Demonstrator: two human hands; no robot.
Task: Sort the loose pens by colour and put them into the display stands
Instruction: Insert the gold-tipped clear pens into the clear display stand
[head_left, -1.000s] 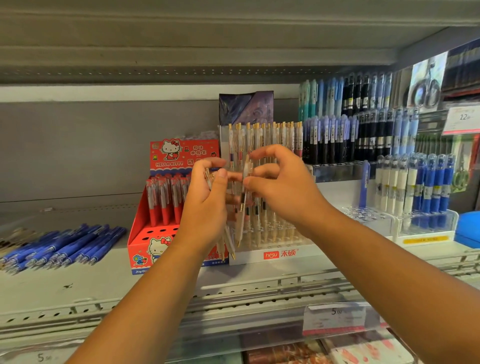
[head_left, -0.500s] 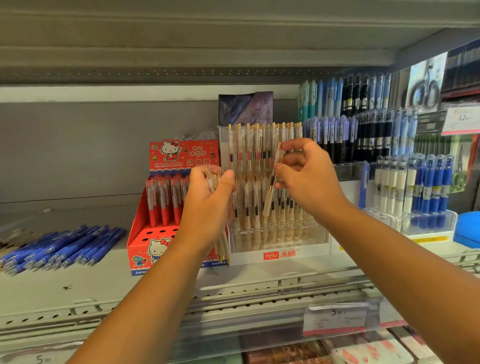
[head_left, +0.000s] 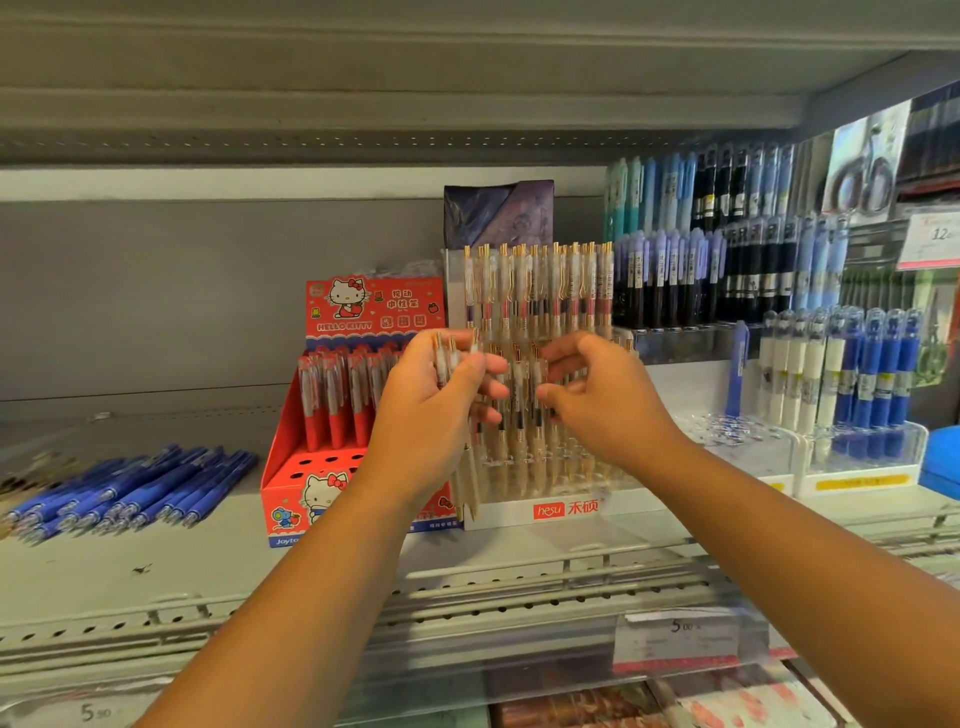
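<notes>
The left hand (head_left: 431, 415) is raised in front of the shelf, its fingers and thumb wrapped round a small bundle of clear-barrelled pens with gold clips (head_left: 451, 358). The bundle stands nearly upright, its gold tops showing above the thumb and its tips hanging below the palm. It is just in front of the left edge of the clear tiered plastic display stand with a white base and a red label (head_left: 519, 512).

That stand sits on the grey metal shelf (head_left: 156, 571) and is filled with rows of matching clear pens with gold clips (head_left: 540, 286), all upright.

The right hand (head_left: 608, 405) is just beside the left, in front of the stand's middle rows, with its fingers loosely curled toward the bundle. Standing pens show in the gap between thumb and fingers, and the frame is blurred, so it cannot be told whether this hand pinches a pen.

To the left of the stand is a red cardboard display box printed with a cartoon cat (head_left: 322, 467), holding upright red pens (head_left: 332, 400). Farther left, a heap of loose blue pens (head_left: 130, 488) lies flat on the shelf. On the right, a second clear stand (head_left: 862, 457) holds white and blue pens.
</notes>
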